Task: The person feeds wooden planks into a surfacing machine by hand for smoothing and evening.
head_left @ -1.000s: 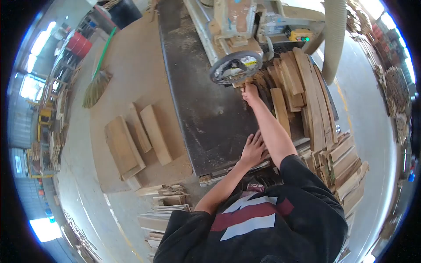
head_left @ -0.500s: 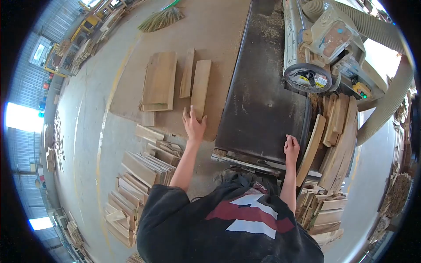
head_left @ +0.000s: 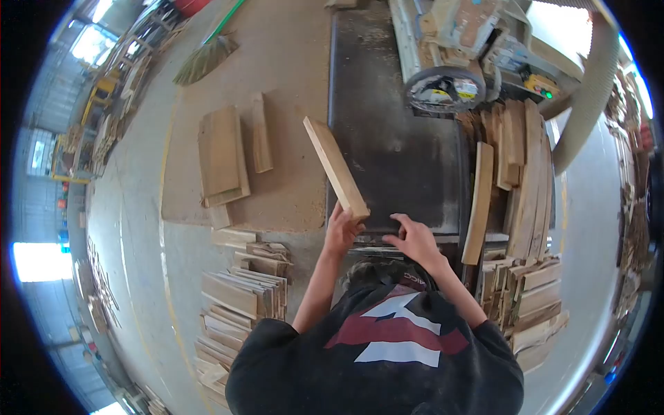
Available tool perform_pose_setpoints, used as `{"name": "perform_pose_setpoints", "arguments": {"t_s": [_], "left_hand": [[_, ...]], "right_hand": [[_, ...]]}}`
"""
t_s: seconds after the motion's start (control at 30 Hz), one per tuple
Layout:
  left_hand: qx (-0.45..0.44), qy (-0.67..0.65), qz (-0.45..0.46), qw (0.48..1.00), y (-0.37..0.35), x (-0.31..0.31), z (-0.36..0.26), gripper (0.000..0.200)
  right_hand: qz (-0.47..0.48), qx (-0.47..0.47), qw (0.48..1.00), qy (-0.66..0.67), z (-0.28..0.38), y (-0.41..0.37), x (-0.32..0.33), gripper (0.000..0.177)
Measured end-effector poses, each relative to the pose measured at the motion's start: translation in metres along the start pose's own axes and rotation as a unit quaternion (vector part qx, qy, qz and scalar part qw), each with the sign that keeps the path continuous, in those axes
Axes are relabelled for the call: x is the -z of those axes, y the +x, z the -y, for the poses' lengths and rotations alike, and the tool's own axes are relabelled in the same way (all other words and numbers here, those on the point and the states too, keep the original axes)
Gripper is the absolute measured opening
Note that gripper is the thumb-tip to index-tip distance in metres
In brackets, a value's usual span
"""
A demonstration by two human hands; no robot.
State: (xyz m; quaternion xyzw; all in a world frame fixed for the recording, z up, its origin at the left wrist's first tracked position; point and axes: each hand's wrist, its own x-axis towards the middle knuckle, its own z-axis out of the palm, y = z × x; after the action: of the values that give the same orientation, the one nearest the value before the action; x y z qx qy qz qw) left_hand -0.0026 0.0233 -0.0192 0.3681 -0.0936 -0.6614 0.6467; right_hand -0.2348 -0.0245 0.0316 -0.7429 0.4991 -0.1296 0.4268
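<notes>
Left hand point(head_left: 342, 232) grasps the near end of a wooden board point(head_left: 335, 164), seemingly mid-lift; right hand point(head_left: 416, 240) rests open-fingered on the machine table point(head_left: 401, 149), free to steady it.

A plank point(head_left: 335, 166) is slanting over the near left edge of the desk point(head_left: 394, 152); loose boards point(head_left: 221, 155) are lying on the floor point(head_left: 138, 228) to its left, and stacked planks point(head_left: 519, 159) are sitting along its right side.

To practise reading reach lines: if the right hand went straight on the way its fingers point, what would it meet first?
Probably the near end of the board that the left hand holds; the right hand points leftward at it, though depth is unclear.
</notes>
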Motion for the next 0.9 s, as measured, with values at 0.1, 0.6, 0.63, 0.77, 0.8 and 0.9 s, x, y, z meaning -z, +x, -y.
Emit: {"name": "perform_pose_setpoints", "arguments": {"t_s": [0.1, 0.6, 0.63, 0.77, 0.8, 0.9], "left_hand": [[-0.003, 0.131, 0.001, 0.991, -0.002, -0.011, 0.028, 0.066], [-0.019, 0.665, 0.173, 0.726, 0.083, -0.093, 0.11, 0.098], [-0.018, 0.664, 0.181, 0.725, 0.088, -0.093, 0.119, 0.098], [0.007, 0.637, 0.158, 0.755, 0.101, -0.133, 0.121, 0.097], [0.068, 0.669, 0.133, 0.728, 0.107, -0.15, 0.115, 0.096], [-0.04, 0.623, 0.107, 0.774, 0.14, -0.148, 0.15, 0.097]], "right_hand": [[-0.008, -0.008, 0.999, -0.032, 0.006, -0.014, -0.001, 0.062], [0.022, -0.318, 0.863, 0.392, -0.111, -0.045, 0.005, 0.045], [0.022, -0.355, 0.849, 0.391, -0.115, -0.045, 0.01, 0.048], [-0.028, -0.37, 0.784, 0.497, -0.122, -0.034, 0.019, 0.051], [-0.033, -0.369, 0.782, 0.501, -0.123, -0.026, 0.016, 0.051], [-0.174, -0.298, 0.742, 0.575, -0.124, 0.006, 0.016, 0.049]]}}
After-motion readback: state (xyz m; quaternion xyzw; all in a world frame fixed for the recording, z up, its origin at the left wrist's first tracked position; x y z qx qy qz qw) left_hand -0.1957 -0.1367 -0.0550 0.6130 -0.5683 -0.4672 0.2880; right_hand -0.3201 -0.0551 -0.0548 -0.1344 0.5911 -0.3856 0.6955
